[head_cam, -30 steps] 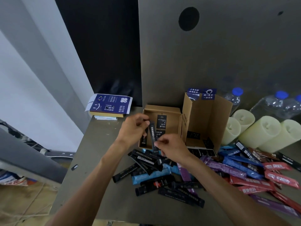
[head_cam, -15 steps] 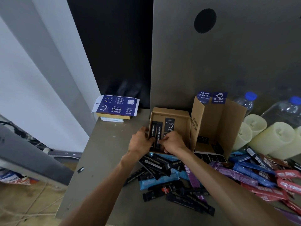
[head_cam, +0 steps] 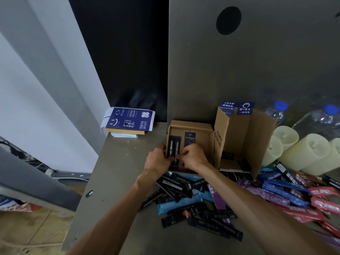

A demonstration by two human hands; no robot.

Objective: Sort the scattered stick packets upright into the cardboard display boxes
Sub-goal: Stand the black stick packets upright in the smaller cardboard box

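Observation:
A small cardboard display box (head_cam: 202,127) lies open on the grey table with two black stick packets (head_cam: 174,147) standing side by side at its left wall. My left hand (head_cam: 157,159) and my right hand (head_cam: 194,157) meet at the box's front edge, fingers curled and pinching the lower ends of those black packets. A taller cardboard box (head_cam: 239,137) with blue labels stands just to the right. Scattered packets (head_cam: 195,199), black, light blue, purple, dark blue and red, lie in a heap in front of and to the right of the boxes.
A flattened blue printed carton (head_cam: 128,119) rests on a thin stack at the table's back left. Pale cylindrical candles (head_cam: 303,151) and clear water bottles (head_cam: 276,111) with blue caps stand at the back right. A grey panel (head_cam: 248,61) rises behind the boxes. The table's left edge (head_cam: 86,190) drops to the floor.
Both hands carried a black packet from above the pile into the small box and stood it next to the first one. They now stay low at the packets' bottom ends.

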